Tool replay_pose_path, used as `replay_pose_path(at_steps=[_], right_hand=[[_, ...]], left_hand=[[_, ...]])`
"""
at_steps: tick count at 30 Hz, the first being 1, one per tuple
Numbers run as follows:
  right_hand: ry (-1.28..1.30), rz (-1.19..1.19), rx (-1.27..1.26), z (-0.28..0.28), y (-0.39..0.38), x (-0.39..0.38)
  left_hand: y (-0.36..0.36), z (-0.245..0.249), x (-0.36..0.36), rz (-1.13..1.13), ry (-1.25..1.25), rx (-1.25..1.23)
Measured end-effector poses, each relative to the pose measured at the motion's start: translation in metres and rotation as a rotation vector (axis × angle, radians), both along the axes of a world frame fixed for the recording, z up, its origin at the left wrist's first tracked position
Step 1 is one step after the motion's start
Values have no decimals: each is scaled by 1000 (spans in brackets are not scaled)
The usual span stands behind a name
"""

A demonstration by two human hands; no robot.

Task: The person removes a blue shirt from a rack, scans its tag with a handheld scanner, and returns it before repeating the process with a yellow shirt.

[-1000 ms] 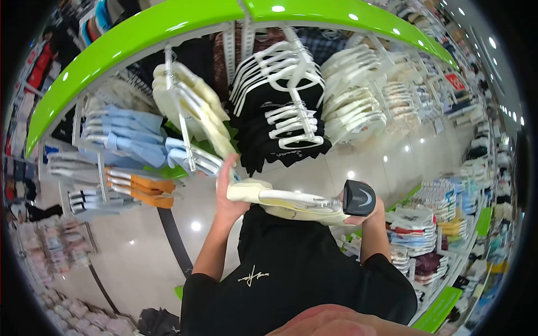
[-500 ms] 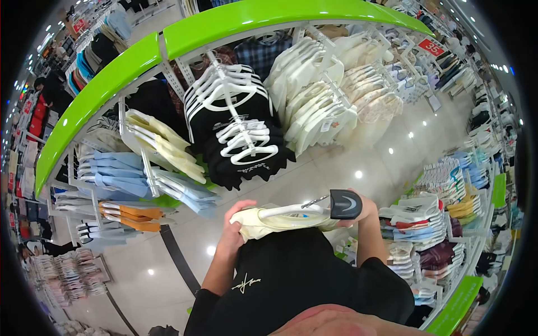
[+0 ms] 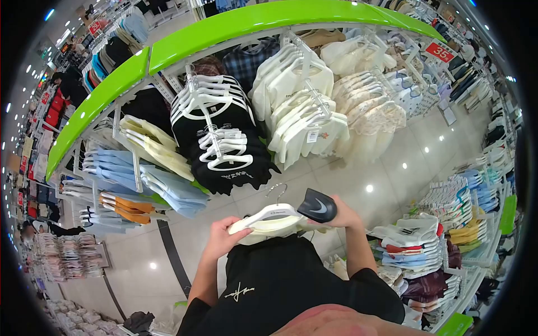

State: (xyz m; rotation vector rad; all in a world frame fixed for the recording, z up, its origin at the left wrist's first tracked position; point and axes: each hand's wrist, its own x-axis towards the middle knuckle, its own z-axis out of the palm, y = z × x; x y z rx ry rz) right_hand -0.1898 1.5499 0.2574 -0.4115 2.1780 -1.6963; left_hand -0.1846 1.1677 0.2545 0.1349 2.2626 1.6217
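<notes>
My left hand (image 3: 225, 237) grips one shoulder of a white clothes hanger (image 3: 276, 211), its thumb pressed on the front. A cream garment (image 3: 263, 234) hangs from the hanger in front of my black T-shirt. The hanger's metal hook (image 3: 276, 192) sticks up toward the racks. My right hand (image 3: 343, 215) is wrapped round a black handheld device (image 3: 317, 207) with a curved grey mark on its broad head. That head is right at the hanger's other shoulder and overlaps it in this view. Some of my right fingers are hidden behind the device.
Ahead stands a rack with a green top rail (image 3: 263, 17), carrying black shirts (image 3: 224, 131), cream tops (image 3: 305, 120) and light blue clothes (image 3: 176, 190) on hangers. Another rack of folded-looking, hung clothes (image 3: 414, 241) curves along the right. Tiled floor (image 3: 386, 185) lies between them.
The hanger has turned so its hook points up and its front faces me. The black device has shifted left and tilted. My view has shifted slightly.
</notes>
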Motion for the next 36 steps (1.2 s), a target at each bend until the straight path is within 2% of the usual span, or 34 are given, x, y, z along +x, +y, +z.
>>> replay_pose_path(at_steps=[3,4,7,8,11,15,16,19,24,26,28,29,30,31,33,35,36], right_hand=[[122,-221,-50,-10,4,3],[31,-221,-11,-6,12,5],[406,-254,94,20,10,-2],[361,-112,98,24,18,-4],[429,52,113,38,11,-10],[369,-37,170,32,-17,-24],[519,36,254,23,-12,-28],[276,69,209,29,-12,-44],[267,-4,106,32,-20,-71],[211,67,111,37,-12,-88],[201,-109,-20,18,-3,-88],[189,-198,-86,5,2,-87],[75,-214,11,12,-2,-98],[121,-268,-17,21,-9,-105],[58,-338,188,52,-27,-129],[63,-431,151,29,-23,-143],[28,-424,151,46,-32,-154]], left_hand=[[9,-1,-3,39,27,-8],[12,0,-6,45,32,-37],[21,8,-20,56,60,-102],[25,13,-26,49,77,-110],[37,15,-48,-3,161,-121],[46,18,-80,-128,263,-85],[48,17,-86,-151,274,-49],[49,6,-108,-211,291,48],[34,-14,-144,-221,187,274],[23,-30,-155,-174,215,231],[11,-47,-165,-139,191,194],[5,-58,-166,-85,87,224],[-3,-71,-169,-53,90,199],[-10,-84,-172,-20,88,175],[-18,-96,-176,100,43,322],[-34,-119,-180,152,-27,343],[-36,-119,-181,203,-57,409]])
